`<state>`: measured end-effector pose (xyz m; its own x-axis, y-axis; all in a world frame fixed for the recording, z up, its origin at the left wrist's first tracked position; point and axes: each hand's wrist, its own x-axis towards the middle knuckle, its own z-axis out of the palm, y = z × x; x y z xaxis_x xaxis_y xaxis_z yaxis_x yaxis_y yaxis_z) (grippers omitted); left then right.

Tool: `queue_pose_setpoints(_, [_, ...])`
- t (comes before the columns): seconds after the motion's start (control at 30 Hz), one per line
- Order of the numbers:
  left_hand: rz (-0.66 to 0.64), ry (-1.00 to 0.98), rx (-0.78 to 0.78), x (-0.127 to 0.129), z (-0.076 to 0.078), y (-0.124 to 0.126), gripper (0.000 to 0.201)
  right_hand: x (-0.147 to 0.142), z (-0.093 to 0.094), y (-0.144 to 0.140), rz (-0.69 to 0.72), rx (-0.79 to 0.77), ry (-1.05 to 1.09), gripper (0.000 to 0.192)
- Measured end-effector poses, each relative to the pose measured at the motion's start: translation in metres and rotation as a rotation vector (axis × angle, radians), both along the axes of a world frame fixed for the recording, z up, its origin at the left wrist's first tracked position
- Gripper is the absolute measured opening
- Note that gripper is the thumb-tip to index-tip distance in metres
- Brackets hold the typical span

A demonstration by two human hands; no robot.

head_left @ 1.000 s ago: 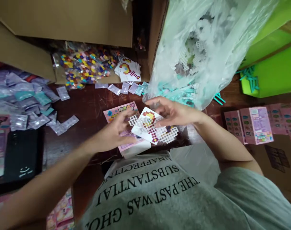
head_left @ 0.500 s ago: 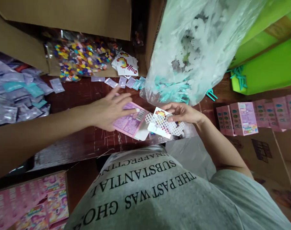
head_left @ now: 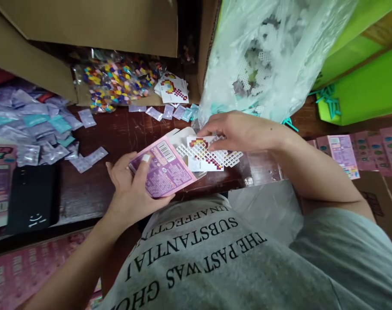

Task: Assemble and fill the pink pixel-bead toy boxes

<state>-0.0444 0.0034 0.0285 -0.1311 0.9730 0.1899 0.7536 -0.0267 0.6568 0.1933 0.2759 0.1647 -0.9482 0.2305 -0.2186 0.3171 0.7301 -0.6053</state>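
Observation:
My left hand (head_left: 133,183) is closed around a pink and purple cardboard box (head_left: 168,170), with its printed back and barcode facing up. The box's end flaps (head_left: 182,135) stand open toward the right. In my right hand (head_left: 226,131), fingers bent over it, is a white pattern card (head_left: 202,163) with a red and yellow pixel design. A white pegboard grid (head_left: 233,158) lies over the card and is held with it. Card and grid are at the open end of the box; whether their left edge is inside, I cannot tell.
Small purple and teal sachets (head_left: 31,112) are heaped at the left, near a black phone (head_left: 32,196). Bags of coloured beads (head_left: 118,82) lie in a carton behind. A plastic bag (head_left: 215,82) of white pegboards and a green bin (head_left: 364,94) stand at the right, beside pink boxes (head_left: 343,153).
My left hand has moved down and left and now grips the box, which has turned, its flaps showing open. The right hand brought the card and grid left to the box's open end.

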Motion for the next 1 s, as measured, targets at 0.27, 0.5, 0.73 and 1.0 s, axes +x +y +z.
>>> queue_pose_setpoints(0.27, [0.094,0.159,0.187,0.015,-0.008,-0.004,0.134,-0.065,0.013,-0.027,0.167,0.004,0.081,0.019])
queue_pose_setpoints(0.5, [0.190,0.213,0.108,0.009,-0.016,-0.016,0.127,-0.077,0.018,-0.009,0.197,0.013,0.091,0.026])
queue_pose_setpoints(0.73, [0.217,-0.027,-0.031,-0.037,-0.014,-0.007,0.087,-0.043,-0.030,0.036,-0.048,-0.205,0.073,0.049])
queue_pose_setpoints(1.0, [-0.023,-0.751,-0.413,-0.033,0.024,0.139,0.034,-0.051,-0.092,0.032,-0.063,-0.641,0.104,0.051])
